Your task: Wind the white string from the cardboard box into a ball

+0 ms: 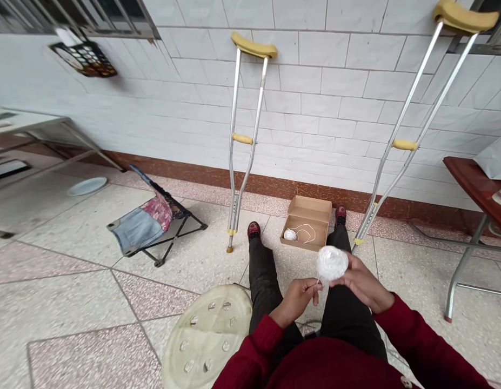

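Observation:
My right hand [361,281] holds a round ball of white yarn [332,262] above my right thigh. Just left of and below the ball, my left hand [299,296] is closed, its thumb and forefinger pinching a thin strand of the yarn. Between my feet on the floor lies an open cardboard box [305,243] with its lid flap raised toward the wall. Inside it, a smaller white yarn ball [290,234] sits at the left, with a loose loop of strand beside it.
Two crutches [242,139] [404,145] lean on the tiled wall. A folding stool [147,221] stands at left, with a round plastic stool [209,340] near my left leg. A red table [473,183] is at right, a white-topped table [27,120] at far left.

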The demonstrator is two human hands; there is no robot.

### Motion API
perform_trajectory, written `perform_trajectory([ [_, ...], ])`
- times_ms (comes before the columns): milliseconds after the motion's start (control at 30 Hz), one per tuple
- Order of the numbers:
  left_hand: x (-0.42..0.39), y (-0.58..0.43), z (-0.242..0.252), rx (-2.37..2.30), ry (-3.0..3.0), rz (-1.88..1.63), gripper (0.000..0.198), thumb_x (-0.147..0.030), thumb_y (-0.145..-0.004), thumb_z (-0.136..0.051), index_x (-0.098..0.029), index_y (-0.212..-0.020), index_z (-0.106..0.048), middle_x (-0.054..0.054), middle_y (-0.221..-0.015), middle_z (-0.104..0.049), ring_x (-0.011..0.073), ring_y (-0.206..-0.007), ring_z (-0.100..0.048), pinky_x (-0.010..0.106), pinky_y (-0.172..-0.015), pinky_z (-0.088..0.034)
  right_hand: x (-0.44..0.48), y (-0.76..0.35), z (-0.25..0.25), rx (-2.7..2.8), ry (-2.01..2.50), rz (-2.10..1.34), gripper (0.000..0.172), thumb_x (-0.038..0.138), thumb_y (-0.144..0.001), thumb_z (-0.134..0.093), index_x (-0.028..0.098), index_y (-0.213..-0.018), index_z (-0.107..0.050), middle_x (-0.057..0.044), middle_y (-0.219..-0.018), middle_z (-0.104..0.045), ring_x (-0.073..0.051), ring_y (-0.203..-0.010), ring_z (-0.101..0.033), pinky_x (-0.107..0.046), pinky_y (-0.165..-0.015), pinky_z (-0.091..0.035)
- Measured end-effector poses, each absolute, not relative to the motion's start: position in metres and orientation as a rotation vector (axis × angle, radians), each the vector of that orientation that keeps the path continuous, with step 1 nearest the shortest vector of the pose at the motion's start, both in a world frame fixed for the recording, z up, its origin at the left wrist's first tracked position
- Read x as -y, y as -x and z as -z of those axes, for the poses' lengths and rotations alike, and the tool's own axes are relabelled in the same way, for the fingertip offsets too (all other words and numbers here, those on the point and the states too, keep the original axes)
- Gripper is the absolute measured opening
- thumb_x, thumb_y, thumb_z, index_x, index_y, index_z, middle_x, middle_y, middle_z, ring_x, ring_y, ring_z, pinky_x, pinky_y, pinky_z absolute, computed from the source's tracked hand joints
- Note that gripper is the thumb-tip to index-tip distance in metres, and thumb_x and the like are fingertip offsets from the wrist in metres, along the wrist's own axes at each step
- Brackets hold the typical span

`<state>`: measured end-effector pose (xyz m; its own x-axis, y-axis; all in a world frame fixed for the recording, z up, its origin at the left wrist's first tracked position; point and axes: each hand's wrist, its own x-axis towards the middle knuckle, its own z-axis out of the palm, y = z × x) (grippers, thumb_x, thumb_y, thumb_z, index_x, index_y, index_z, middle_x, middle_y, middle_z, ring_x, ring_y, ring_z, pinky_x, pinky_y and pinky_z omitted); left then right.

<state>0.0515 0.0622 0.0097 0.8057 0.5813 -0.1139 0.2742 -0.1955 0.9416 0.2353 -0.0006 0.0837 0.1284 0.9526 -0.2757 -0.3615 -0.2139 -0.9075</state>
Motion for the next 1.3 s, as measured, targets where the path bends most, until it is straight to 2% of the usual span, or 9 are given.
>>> perform_trajectory([
  [100,-0.05,-0.052,-0.023,-0.635,-1.902,-0.226,0.044,-0.036,-0.094,-0.043,-0.016,-0.057,-0.056,-0.001,-0.058,-0.059,0.0118,-0.059,-0.053,0.021,-0.063,-0.039,-0.023,-0.247,-0.066,0.891,1.489,-0.932,0.034,0.02,-0.058,-0.069,0.019,-0.089,-0.054,0.001,-0.081,-0.058,-0.017,-0.073,-0.055,-0.031,-0.067,-0.048],
  [200,-0.057,-0.049,-0.045,-0.593,-2.058,-0.217,0.042,-0.033,-0.096,-0.043,-0.016,-0.059,-0.057,-0.002,-0.06,-0.058,0.0115,-0.059,-0.051,0.021,-0.062,-0.037,-0.024,-0.244,-0.035,1.232,1.68,-0.589,0.033,0.009,-0.057,-0.061,0.019,-0.088,-0.056,-0.001,-0.087,-0.056,-0.018,-0.078,-0.052,-0.032,-0.073,-0.044],
  [433,-0.094,-0.04,-0.069,-0.608,-2.313,-0.411,0.041,-0.032,-0.098,-0.041,-0.018,-0.062,-0.055,-0.002,-0.059,-0.053,0.0143,-0.064,-0.05,0.029,-0.086,-0.038,0.025,-0.213,-0.02,1.16,1.418,-1.283,0.036,0.014,-0.067,-0.066,0.022,-0.1,-0.057,0.001,-0.086,-0.058,-0.017,-0.077,-0.056,-0.027,-0.064,-0.048],
  [633,-0.098,-0.046,-0.056,-0.651,-2.241,-0.422,0.039,-0.035,-0.097,-0.042,-0.017,-0.066,-0.059,0.001,-0.066,-0.058,0.0162,-0.071,-0.054,0.025,-0.073,-0.039,0.032,-0.211,-0.066,0.905,1.129,-1.653,0.047,0.018,-0.06,-0.079,0.022,-0.104,-0.061,-0.001,-0.099,-0.064,-0.021,-0.092,-0.059,-0.03,-0.07,-0.053],
  [867,-0.067,-0.046,-0.014,-0.695,-1.933,-0.259,0.041,-0.028,-0.092,-0.043,-0.015,-0.057,-0.059,0.0,-0.061,-0.061,0.0131,-0.061,-0.055,0.022,-0.063,-0.039,0.01,-0.238,-0.093,0.782,1.17,-1.513,0.041,0.022,-0.065,-0.074,0.02,-0.103,-0.06,-0.002,-0.094,-0.065,-0.02,-0.085,-0.061,-0.031,-0.068,-0.053],
  [967,-0.047,-0.045,-0.013,-0.61,-1.862,-0.17,0.041,-0.031,-0.092,-0.046,-0.015,-0.057,-0.058,-0.001,-0.059,-0.061,0.0113,-0.06,-0.054,0.02,-0.063,-0.039,-0.016,-0.262,-0.079,0.895,1.404,-1.164,0.029,0.025,-0.063,-0.071,0.019,-0.089,-0.059,0.0,-0.08,-0.061,-0.018,-0.073,-0.057,-0.03,-0.061,-0.05],
  [1100,-0.049,-0.039,-0.038,-0.571,-1.902,-0.158,0.042,-0.036,-0.094,-0.045,-0.015,-0.061,-0.06,-0.002,-0.061,-0.06,0.0105,-0.06,-0.053,0.019,-0.061,-0.038,-0.027,-0.268,-0.036,1.21,1.785,-0.618,0.026,0.018,-0.058,-0.069,0.019,-0.082,-0.058,0.001,-0.078,-0.056,-0.017,-0.071,-0.05,-0.029,-0.065,-0.044],
  [1200,-0.071,-0.035,-0.058,-0.621,-2.03,-0.277,0.041,-0.036,-0.094,-0.045,-0.016,-0.062,-0.06,-0.001,-0.063,-0.06,0.0121,-0.064,-0.054,0.021,-0.068,-0.04,-0.007,-0.249,-0.015,1.416,1.705,-0.868,0.029,0.014,-0.058,-0.069,0.019,-0.084,-0.06,0.001,-0.08,-0.057,-0.017,-0.074,-0.051,-0.027,-0.068,-0.042],
  [1300,-0.091,-0.037,-0.064,-0.639,-2.15,-0.42,0.037,-0.03,-0.094,-0.047,-0.017,-0.061,-0.058,-0.003,-0.062,-0.059,0.0121,-0.065,-0.055,0.028,-0.092,-0.037,0.017,-0.228,-0.022,1.313,1.407,-1.408,0.035,0.018,-0.059,-0.074,0.019,-0.092,-0.061,0.002,-0.083,-0.061,-0.017,-0.078,-0.055,-0.027,-0.071,-0.044],
])
